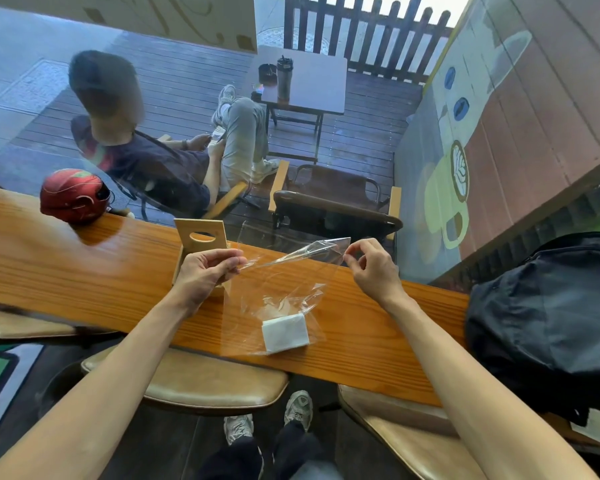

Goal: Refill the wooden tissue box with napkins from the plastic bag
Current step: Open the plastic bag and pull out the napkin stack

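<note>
A clear plastic bag [284, 299] hangs over the wooden counter [84, 271], its mouth stretched between both hands. My left hand [205, 271] pinches the left edge of the bag's opening. My right hand [371, 265] pinches the right edge with thumb and fingertips. A white stack of napkins [284, 332] lies in the bottom of the bag, resting on the counter. The wooden tissue box [201, 239] stands behind my left hand, its oval slot facing me; my hand hides its lower part.
A red helmet [71, 195] sits on the counter's far left. A black backpack [548, 323] lies on the right end. Padded stools [201, 379] stand below the counter. Beyond the window glass a person sits on a chair by a small table.
</note>
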